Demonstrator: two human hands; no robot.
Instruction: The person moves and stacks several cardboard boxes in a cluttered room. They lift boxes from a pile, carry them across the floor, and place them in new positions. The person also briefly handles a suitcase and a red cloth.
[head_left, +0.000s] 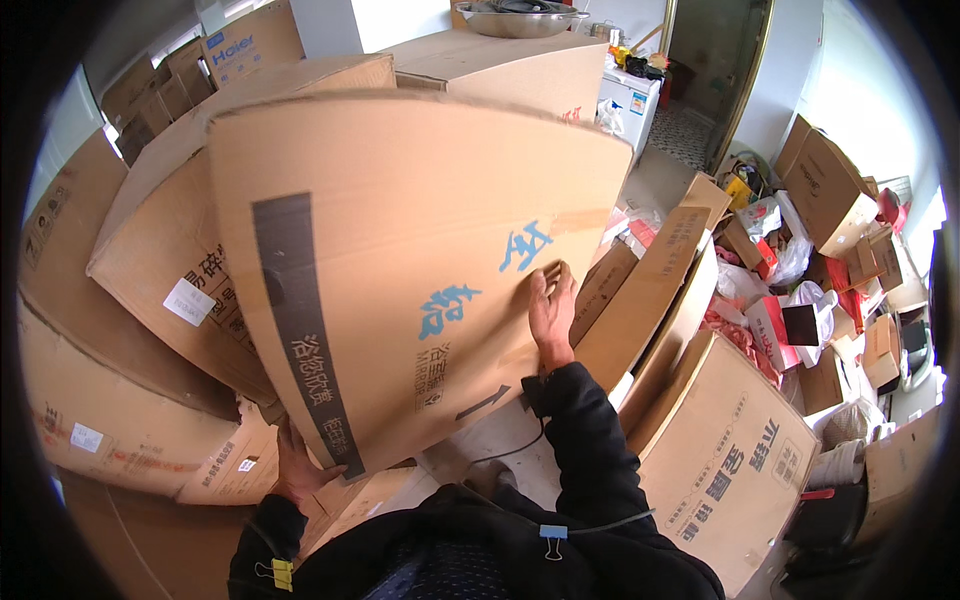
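A large flat cardboard carton (390, 195) with a dark printed band and blue handwriting leans before me, its broad face towards me. My left hand (304, 465) grips its lower left corner, thumb on the front and fingers behind the edge. Near the carton's right edge, my right hand (553, 311) is against the face with its fingers bent; whether it grips the edge cannot be made out. Directly behind the held carton on the left is another large carton (180, 225) with black print and a white label.
More cartons (112, 405) crowd the left. On my right, flat cartons (645, 292) lean beside a printed carton (735, 450). Bags and small boxes (787, 322) clutter the far right. A metal pan (517, 19) tops a rear carton (517, 60), near a doorway (705, 75). A cable (510, 454) crosses the floor.
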